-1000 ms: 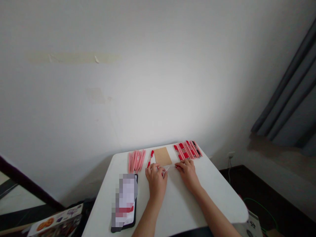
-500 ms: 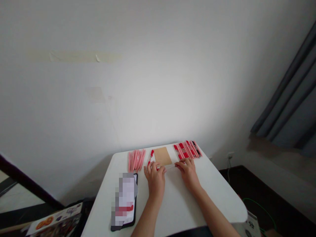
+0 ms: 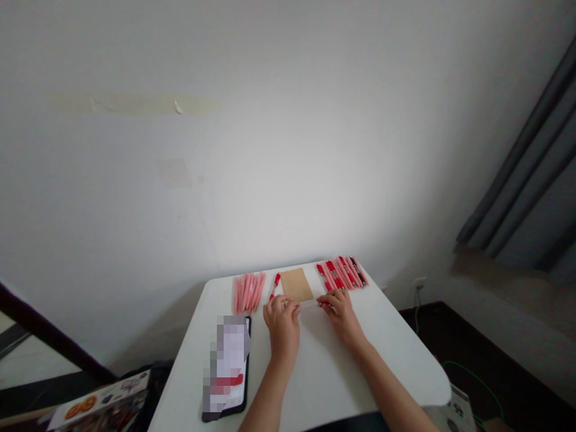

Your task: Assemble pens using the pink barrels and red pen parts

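Observation:
Both my hands rest on a white table (image 3: pixel 324 372). My left hand (image 3: pixel 282 327) and my right hand (image 3: pixel 342 315) pinch the two ends of a thin pale pen part (image 3: pixel 309 304) held level between them, just in front of a small brown card (image 3: pixel 296 284). A red and white pen (image 3: pixel 273 288) lies by my left fingertips. A row of pink pen barrels (image 3: pixel 248 292) lies to the left. Beyond my right hand lies a row of red, pink and black pens (image 3: pixel 342 273).
A phone (image 3: pixel 227 369) lies on the table's left side, near the front edge. A white wall rises close behind the table. Grey curtains (image 3: pixel 531 180) hang at the right. A printed box (image 3: pixel 103 402) sits on the floor at the lower left.
Both hands have slid a little away from me toward the brown card, still holding the thin part between them.

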`<state>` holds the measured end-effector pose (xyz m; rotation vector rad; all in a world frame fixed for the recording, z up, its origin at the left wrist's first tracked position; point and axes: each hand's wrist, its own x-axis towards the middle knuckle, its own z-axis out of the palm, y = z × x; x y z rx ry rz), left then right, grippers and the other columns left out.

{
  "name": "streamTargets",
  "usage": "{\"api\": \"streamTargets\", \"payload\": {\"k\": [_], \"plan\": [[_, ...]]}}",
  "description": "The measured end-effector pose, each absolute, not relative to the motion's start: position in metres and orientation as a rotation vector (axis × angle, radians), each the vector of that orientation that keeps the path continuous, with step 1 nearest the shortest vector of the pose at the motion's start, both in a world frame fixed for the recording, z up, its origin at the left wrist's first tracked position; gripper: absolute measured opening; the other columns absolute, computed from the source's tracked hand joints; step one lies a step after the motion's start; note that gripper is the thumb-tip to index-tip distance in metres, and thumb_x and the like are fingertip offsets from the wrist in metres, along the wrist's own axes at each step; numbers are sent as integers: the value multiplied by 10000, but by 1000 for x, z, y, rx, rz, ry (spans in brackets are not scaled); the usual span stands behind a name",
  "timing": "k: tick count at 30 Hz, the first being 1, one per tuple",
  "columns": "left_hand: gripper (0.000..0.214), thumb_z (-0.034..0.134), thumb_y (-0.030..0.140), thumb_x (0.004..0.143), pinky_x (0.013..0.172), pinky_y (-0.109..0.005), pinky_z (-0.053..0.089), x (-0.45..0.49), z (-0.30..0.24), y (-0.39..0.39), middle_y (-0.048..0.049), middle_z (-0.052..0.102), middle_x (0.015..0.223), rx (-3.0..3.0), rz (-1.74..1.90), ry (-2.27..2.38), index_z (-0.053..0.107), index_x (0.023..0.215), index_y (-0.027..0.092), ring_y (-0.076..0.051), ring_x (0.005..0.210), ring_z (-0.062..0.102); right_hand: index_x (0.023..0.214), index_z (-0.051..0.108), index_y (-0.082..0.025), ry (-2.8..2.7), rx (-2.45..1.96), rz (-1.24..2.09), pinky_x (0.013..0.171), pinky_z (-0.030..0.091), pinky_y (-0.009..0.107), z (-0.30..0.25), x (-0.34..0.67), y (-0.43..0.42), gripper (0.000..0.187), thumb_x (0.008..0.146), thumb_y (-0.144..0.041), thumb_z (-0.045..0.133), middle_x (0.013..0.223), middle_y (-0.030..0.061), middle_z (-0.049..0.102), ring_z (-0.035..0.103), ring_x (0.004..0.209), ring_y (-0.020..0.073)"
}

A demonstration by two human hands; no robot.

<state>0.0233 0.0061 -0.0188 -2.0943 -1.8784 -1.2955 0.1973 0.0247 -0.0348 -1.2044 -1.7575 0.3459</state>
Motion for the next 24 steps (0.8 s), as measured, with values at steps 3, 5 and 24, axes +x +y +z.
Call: {"api": "streamTargets", "payload": {"k": [3,5,24], "plan": [[169,518,234,835,966,-442,387,23,-19,6,-61,598,1016,-2088,-1322,-1886,686,813,230,-226,1028,491,1004,694,-250,-1733,-1191,392,872,427,407,-35,198,24,250,905,-288,467,914,79,619,494,950,248],[157,527,231,829,970,-451,386,24,-19,6,-60,599,1020,-2097,-1329,-1891,684,825,233,-229,1035,494,989,693,-239,-1702,-1200,400,858,432,400,-36,198,26,268,918,-320,448,892,79,634,506,938,247],[124,550,214,816,938,-423,402,24,-19,7,-49,621,1004,-2073,-1308,-1910,672,804,228,-223,1025,518,791,654,-226,-1747,-1299,303,797,429,368,-40,199,29,222,844,-428,581,809,48,659,579,837,223]]}}
